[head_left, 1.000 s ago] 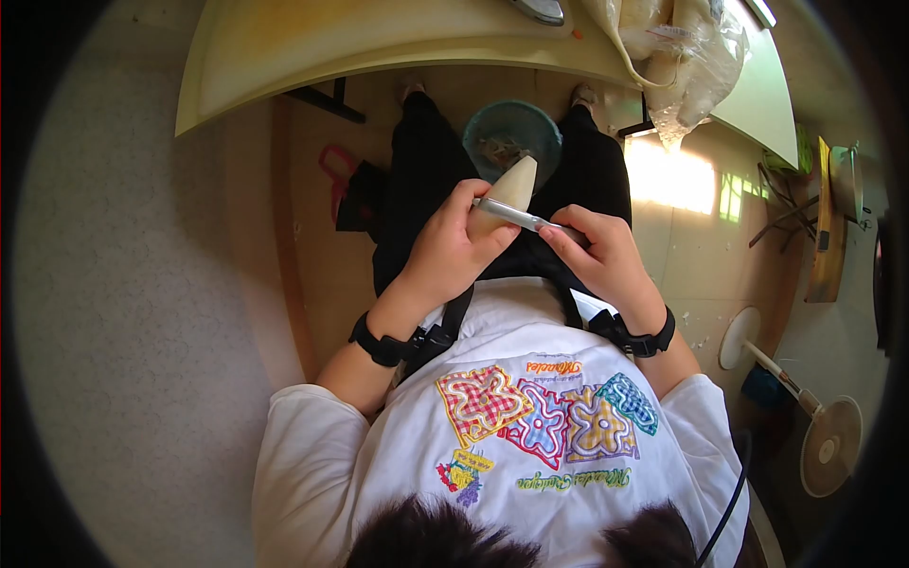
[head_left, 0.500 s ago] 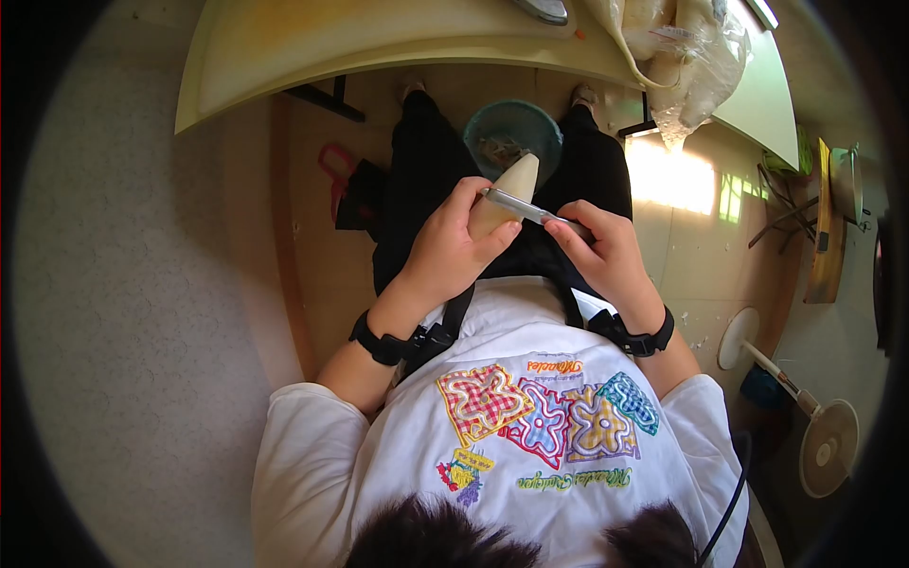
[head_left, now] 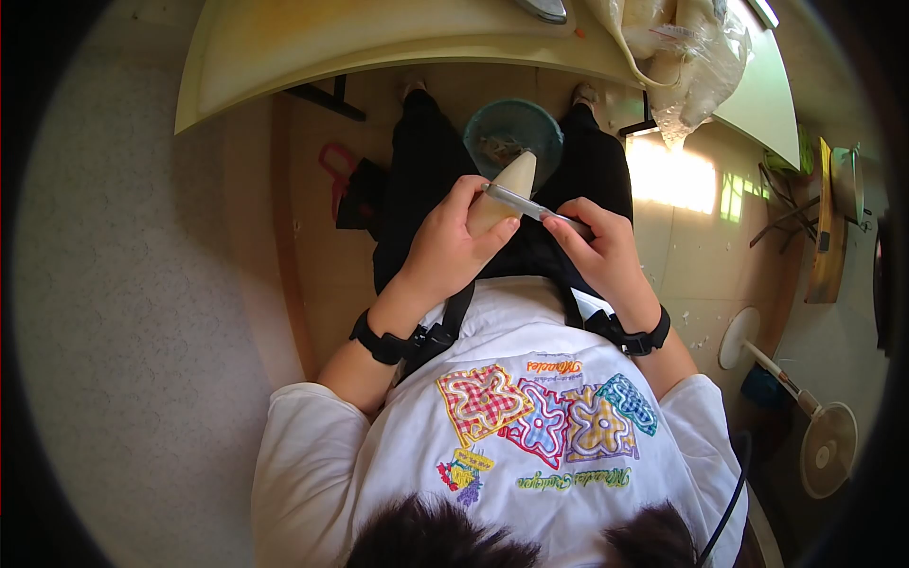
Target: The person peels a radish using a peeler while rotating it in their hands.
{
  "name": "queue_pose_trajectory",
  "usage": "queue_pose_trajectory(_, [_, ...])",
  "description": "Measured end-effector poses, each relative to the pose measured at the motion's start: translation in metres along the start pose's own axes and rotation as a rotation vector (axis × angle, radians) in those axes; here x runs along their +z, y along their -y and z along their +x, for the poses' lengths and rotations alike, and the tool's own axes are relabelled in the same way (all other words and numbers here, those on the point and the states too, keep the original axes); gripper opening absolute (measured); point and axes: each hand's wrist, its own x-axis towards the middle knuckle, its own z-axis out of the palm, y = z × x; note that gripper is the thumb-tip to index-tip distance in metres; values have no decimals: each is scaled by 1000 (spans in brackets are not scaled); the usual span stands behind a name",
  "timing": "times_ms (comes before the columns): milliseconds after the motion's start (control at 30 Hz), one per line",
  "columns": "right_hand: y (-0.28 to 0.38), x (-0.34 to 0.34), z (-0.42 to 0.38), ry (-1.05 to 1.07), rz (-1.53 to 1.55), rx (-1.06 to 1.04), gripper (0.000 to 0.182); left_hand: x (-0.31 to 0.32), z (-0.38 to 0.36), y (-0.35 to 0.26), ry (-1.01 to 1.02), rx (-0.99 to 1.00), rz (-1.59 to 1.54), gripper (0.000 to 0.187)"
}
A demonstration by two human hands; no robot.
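Note:
My left hand [head_left: 453, 235] is wrapped around a pale, tapered white radish [head_left: 516, 178], whose narrow end points away from me. In my right hand [head_left: 601, 244] is the grey handle of a metal peeler [head_left: 519, 201]. The peeler's head lies slantwise across the radish, close to my left fingertips. Beneath the radish, between my legs, a teal bin [head_left: 544, 128] stands on the floor with scraps inside. My palms hide the radish's lower end and part of the peeler's handle.
Ahead is a pale table [head_left: 312, 47] with a clear plastic bag of white radishes [head_left: 686, 66] overhanging its edge. A metal object [head_left: 543, 9] lies there too. A black bag with a pink handle [head_left: 360, 197] sits left; a fan [head_left: 828, 449] stands right.
The radish and the peeler's head have shifted very slightly to the left. Both hands keep their grip and nearly the same place.

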Motion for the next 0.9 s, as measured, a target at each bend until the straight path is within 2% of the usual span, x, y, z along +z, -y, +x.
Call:
queue_pose_trajectory(233, [-1, -2, 1, 3, -30, 36, 17, 1, 1, 4, 10, -5, -17, 42])
queue_pose_trajectory(300, [-1, -1, 1, 6, -35, 43, 17, 3, 2, 9, -47, 68, -32, 44])
queue_pose_trajectory(900, [-4, 1, 3, -56, -110, -9, 18, 1, 1, 5, -33, 28, -7, 44])
